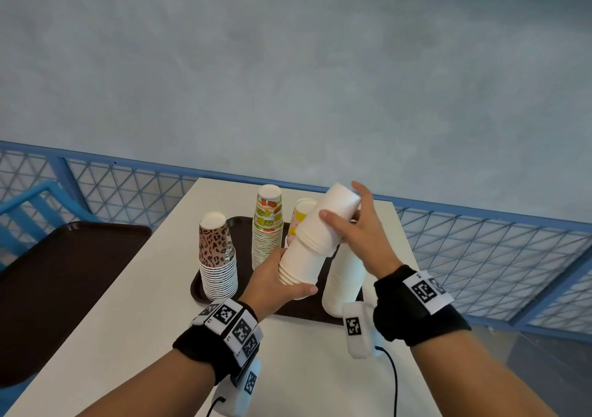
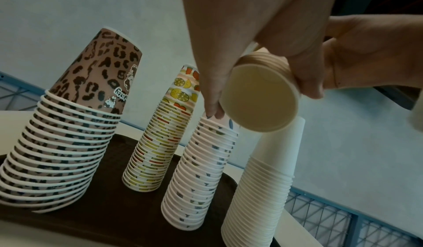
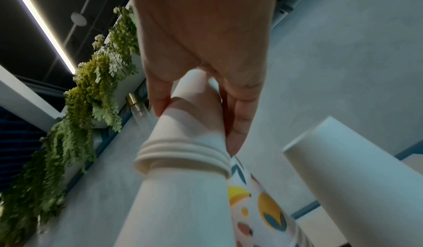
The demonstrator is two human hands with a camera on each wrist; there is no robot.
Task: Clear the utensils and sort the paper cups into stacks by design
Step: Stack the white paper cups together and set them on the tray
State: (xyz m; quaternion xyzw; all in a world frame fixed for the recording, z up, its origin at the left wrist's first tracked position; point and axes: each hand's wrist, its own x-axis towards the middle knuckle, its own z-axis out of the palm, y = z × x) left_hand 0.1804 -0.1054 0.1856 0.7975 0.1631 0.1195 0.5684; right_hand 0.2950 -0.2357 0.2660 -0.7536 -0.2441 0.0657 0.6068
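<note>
Both hands hold plain white cups tilted in the air above a dark brown tray (image 1: 205, 291). My left hand (image 1: 275, 283) grips the lower white cups (image 1: 298, 264) near their rims. My right hand (image 1: 347, 224) grips the upper white cups (image 1: 326, 221), which sit nested over the lower ones. Upside-down stacks stand on the tray: leopard print (image 1: 217, 256), fruit print (image 1: 267, 227), yellow-and-leaf print (image 1: 298, 216) and tall plain white (image 1: 344, 283). The left wrist view looks into the open mouth of the held cups (image 2: 259, 98). The right wrist view shows the nested rims (image 3: 183, 157).
The tray lies on a white table (image 1: 144, 336). A second dark tray (image 1: 57, 285) overhangs the table's left side. A blue mesh railing (image 1: 496, 256) runs behind the table, with a blue chair (image 1: 35, 202) at far left. Grey floor lies beyond.
</note>
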